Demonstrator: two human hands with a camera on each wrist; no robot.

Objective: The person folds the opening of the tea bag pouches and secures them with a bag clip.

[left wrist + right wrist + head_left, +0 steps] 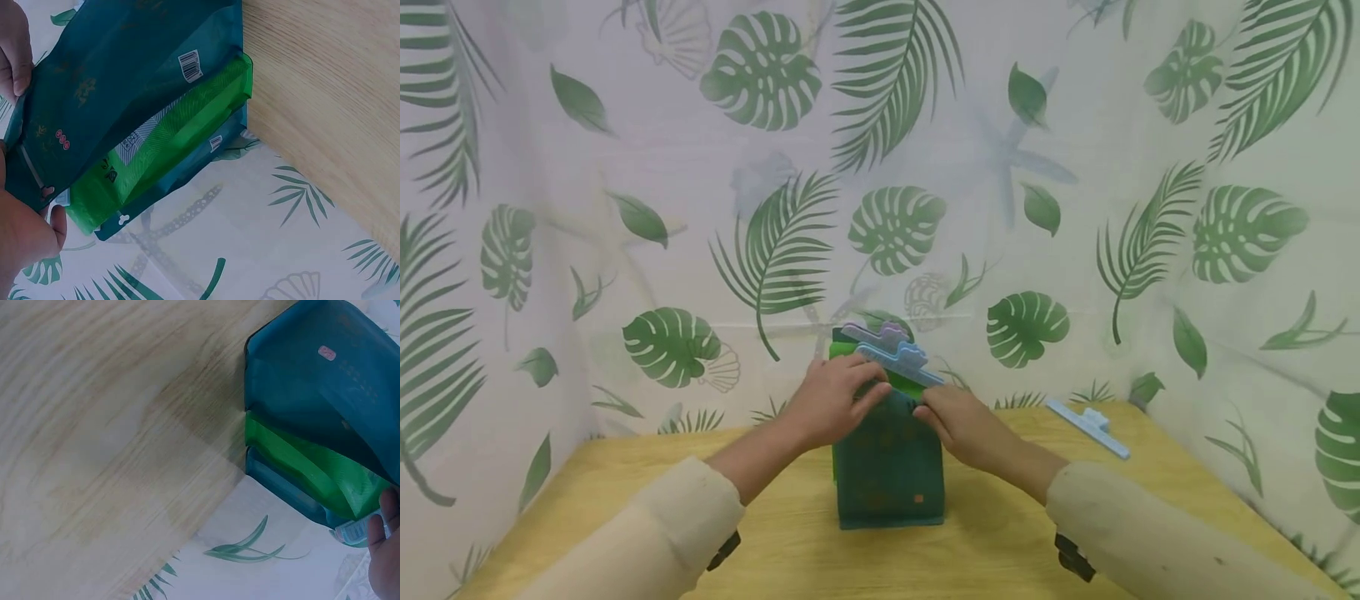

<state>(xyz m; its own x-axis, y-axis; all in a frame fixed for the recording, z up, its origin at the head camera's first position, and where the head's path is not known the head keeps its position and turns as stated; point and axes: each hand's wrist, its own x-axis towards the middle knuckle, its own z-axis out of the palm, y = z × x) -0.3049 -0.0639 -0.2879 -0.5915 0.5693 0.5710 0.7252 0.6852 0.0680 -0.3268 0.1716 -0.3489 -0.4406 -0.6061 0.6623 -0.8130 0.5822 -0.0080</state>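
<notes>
A dark teal pouch (889,467) stands upright at the middle of the table. My left hand (831,398) holds its top edge at the left corner, thumb toward me. At the right end of the same edge, my right hand (964,425) pinches the pouch with curled fingers. Close behind it stand a bright green pouch (159,153) and another teal pouch (215,147), as the left wrist view shows. Over the tops in the head view slant a blue bag clip (902,358) and a purple bag clip (880,335).
Another light blue bag clip (1090,427) lies on the wooden table (760,533) at the back right. A leaf-patterned cloth (895,167) hangs behind the table and along both sides. Dark straps (1073,557) show under the sleeves.
</notes>
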